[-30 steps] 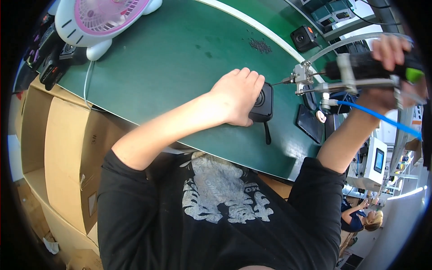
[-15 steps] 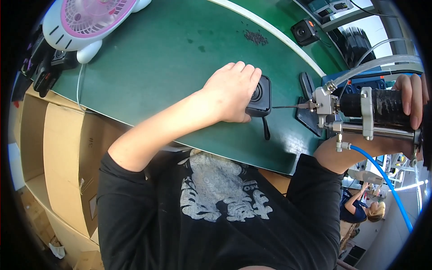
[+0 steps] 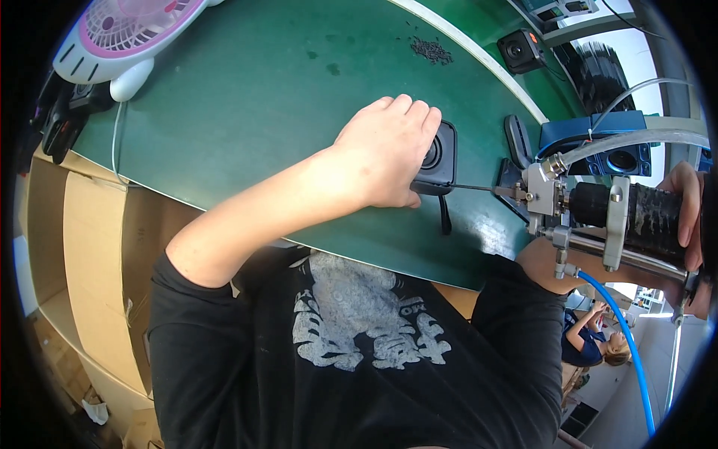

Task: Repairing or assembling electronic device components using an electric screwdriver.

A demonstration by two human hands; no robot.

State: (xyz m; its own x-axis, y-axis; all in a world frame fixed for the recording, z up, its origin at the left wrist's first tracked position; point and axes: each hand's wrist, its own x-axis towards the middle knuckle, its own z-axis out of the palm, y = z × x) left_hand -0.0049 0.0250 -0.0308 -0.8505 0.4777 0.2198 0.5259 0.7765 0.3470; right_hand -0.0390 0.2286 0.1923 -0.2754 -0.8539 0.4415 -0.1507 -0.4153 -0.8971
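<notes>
My left hand is closed around a small black box with rounded corners and a round lens or speaker face. It presses the box to the green table, and a short black strap hangs from its near edge. My right hand wraps the far end of a dispensing gun with a black cylinder and metal valve. The gun's thin needle points left, and its tip meets the near right corner of the box. Part of the right hand is cut off by the rim.
Small black pieces lie in a pile at the far side. A pink and white fan stands far left. Another black box and blue units are at far right. A blue hose hangs from the gun; cardboard boxes stand left.
The dispensing gun has tilted and dropped at its right end with my right hand. Its needle tip now overlaps the box's corner. The left hand keeps its hold; the whole view has shifted slightly.
</notes>
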